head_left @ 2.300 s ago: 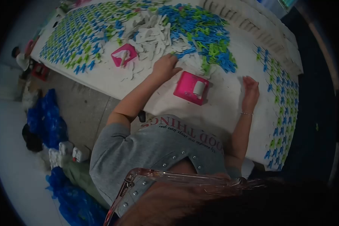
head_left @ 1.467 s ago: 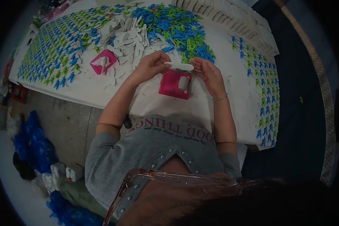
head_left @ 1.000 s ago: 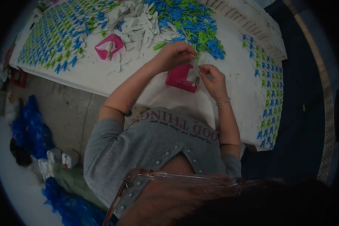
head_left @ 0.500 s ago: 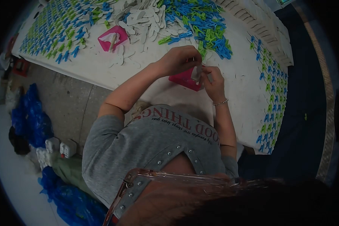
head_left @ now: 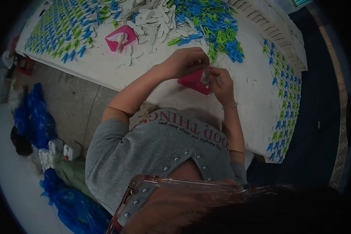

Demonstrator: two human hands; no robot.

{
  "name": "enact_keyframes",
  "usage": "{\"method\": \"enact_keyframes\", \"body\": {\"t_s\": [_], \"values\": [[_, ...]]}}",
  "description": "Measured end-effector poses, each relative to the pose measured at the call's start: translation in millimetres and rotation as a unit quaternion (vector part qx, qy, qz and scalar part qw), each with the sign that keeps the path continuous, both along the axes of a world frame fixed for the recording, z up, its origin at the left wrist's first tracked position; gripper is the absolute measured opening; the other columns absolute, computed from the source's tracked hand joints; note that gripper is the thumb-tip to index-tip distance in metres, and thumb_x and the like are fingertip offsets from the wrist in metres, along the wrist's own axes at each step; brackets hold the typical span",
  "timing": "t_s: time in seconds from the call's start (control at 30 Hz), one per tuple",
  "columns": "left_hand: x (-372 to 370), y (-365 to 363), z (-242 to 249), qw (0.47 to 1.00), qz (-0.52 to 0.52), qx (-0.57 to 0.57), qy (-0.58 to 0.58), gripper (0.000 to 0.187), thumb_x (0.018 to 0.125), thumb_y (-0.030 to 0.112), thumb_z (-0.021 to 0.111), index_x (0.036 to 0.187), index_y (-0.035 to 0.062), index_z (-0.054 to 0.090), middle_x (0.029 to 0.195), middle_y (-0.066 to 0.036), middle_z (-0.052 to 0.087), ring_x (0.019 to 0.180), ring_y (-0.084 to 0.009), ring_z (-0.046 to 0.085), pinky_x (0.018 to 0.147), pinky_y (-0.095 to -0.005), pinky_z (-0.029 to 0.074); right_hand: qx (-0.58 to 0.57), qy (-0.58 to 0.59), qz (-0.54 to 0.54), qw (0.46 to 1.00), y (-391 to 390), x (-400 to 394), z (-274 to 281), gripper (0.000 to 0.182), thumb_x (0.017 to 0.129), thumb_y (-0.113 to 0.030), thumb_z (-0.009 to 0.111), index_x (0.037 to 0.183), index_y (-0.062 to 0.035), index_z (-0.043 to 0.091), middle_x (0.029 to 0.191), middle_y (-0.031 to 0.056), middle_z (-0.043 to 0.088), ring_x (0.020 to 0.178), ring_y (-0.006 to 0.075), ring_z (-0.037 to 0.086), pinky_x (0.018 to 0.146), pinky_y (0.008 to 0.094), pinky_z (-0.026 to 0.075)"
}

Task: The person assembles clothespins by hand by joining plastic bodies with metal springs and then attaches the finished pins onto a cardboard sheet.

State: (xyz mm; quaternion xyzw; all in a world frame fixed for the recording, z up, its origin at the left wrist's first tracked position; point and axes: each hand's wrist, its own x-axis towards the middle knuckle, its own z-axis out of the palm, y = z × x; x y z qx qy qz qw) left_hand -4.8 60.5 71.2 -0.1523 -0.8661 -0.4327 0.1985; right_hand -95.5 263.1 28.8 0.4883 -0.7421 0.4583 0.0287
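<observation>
My left hand [head_left: 188,61] and my right hand [head_left: 223,85] meet over a pink angular tray [head_left: 189,80] near the table's front edge. Between the fingertips of both hands is a small flat grey piece [head_left: 205,76], partly covered by the fingers. Both hands are closed in a pinch. A bracelet circles my right wrist. Just beyond the hands lies a heap of blue and green clothes pegs [head_left: 218,29]. Beside that heap is a pile of loose grey sole-shaped pieces [head_left: 158,19].
A second pink tray [head_left: 120,38] holds white material and a stick. Rows of clothes pegs cover the table's left part [head_left: 62,29] and right edge [head_left: 286,97]. Pale stacked pieces [head_left: 269,27] line the back right. Blue plastic bags [head_left: 35,117] lie on the floor at left.
The whole table scene has shifted slightly right in view as the camera turned. My hands keep nearly the same pinch over the pink tray.
</observation>
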Motion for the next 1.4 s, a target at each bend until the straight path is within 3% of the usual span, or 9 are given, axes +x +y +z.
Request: {"method": "enact_keyframes", "body": {"t_s": [0.33,0.67,0.87,0.93,1.03,1.13,1.23,1.33,1.4], "values": [[-6.2,3.9,-42.3,0.999,0.006,-0.025,-0.040,0.009,0.078,0.011,0.062,0.086,0.0086,0.059,0.085,-0.009,0.059,0.082,-0.0297,0.059,0.069,-0.0384,0.048,0.040,0.058,-0.037,0.997,17.0,-1.7,-5.5,0.016,0.072,0.000,0.062,0.087,-0.0040,0.062,0.083,0.0098,0.060,0.079,0.0262,0.057,0.069,0.0356,0.047],[-17.3,21.3,-46.3,0.998,-0.005,-0.045,-0.042,0.010,0.078,0.014,0.066,0.083,0.0085,0.060,0.083,-0.008,0.057,0.080,-0.0279,0.059,0.068,-0.0374,0.048,0.018,0.097,-0.071,0.993,20.4,-1.9,26.9,0.023,0.069,0.002,0.060,0.092,-0.0042,0.061,0.087,0.0107,0.058,0.084,0.0281,0.056,0.072,0.0356,0.048],[-23.5,33.0,-48.9,0.999,0.002,-0.031,-0.028,0.014,0.077,0.015,0.064,0.089,0.0084,0.064,0.088,-0.008,0.060,0.085,-0.0268,0.060,0.071,-0.0370,0.049,-0.037,-0.084,-0.032,0.995,11.3,1.4,27.5,0.026,0.077,0.001,0.060,0.103,-0.0034,0.057,0.093,0.0070,0.059,0.089,0.0177,0.057,0.079,0.0287,0.047],[-21.6,31.0,-49.9,0.997,-0.007,0.057,-0.050,0.012,0.077,0.014,0.067,0.087,0.0080,0.064,0.089,-0.008,0.060,0.084,-0.0261,0.060,0.071,-0.0364,0.049,-0.088,-0.190,0.010,0.978,7.9,-0.8,16.0,0.031,0.081,0.000,0.059,0.111,-0.0023,0.052,0.097,0.0056,0.058,0.089,0.0131,0.056,0.080,0.0270,0.047],[-16.6,27.7,-50.1,0.993,-0.014,0.109,-0.042,0.016,0.076,0.015,0.070,0.088,0.0081,0.062,0.089,-0.008,0.060,0.085,-0.0265,0.059,0.072,-0.0355,0.048,-0.077,-0.219,0.037,0.972,2.4,-1.8,-2.8,0.036,0.081,0.000,0.059,0.115,-0.0016,0.048,0.099,0.0060,0.058,0.088,0.0132,0.056,0.079,0.0272,0.048],[-13.0,21.9,-40.7,0.997,0.020,0.072,-0.004,0.019,0.074,0.014,0.071,0.089,0.0084,0.060,0.089,-0.007,0.061,0.088,-0.0275,0.058,0.077,-0.0360,0.047,-0.063,-0.241,0.027,0.968,-1.2,4.0,-3.5,0.035,0.081,0.001,0.059,0.115,-0.0013,0.048,0.098,0.0066,0.058,0.087,0.0132,0.056,0.077,0.0270,0.048],[-4.9,12.8,-20.8,0.997,0.016,0.075,0.001,0.025,0.079,0.011,0.067,0.102,0.0064,0.058,0.099,-0.009,0.058,0.097,-0.0242,0.055,0.083,-0.0331,0.046,-0.034,-0.235,0.009,0.971,-6.9,9.6,-0.4,0.034,0.080,0.001,0.059,0.113,-0.0017,0.050,0.094,0.0069,0.057,0.086,0.0143,0.057,0.074,0.0274,0.049],[-2.7,10.4,-9.1,0.999,0.001,0.034,0.006,0.025,0.079,0.010,0.067,0.102,0.0081,0.058,0.099,-0.007,0.059,0.096,-0.0235,0.054,0.084,-0.0333,0.045,0.008,-0.101,0.003,0.995,-9.0,6.2,-5.9,0.029,0.082,-0.001,0.060,0.109,-0.0014,0.050,0.092,0.0062,0.058,0.084,0.0144,0.057,0.075,0.0284,0.047],[-2.3,7.6,-11.0,1.000,0.001,0.024,0.009,0.023,0.079,0.010,0.066,0.101,0.0083,0.058,0.099,-0.007,0.059,0.095,-0.0236,0.054,0.084,-0.0334,0.044,0.010,-0.096,0.001,0.995,-8.9,6.6,-7.5,0.028,0.081,-0.002,0.062,0.107,-0.0013,0.052,0.092,0.0072,0.059,0.084,0.0155,0.057,0.075,0.0288,0.047]]}}
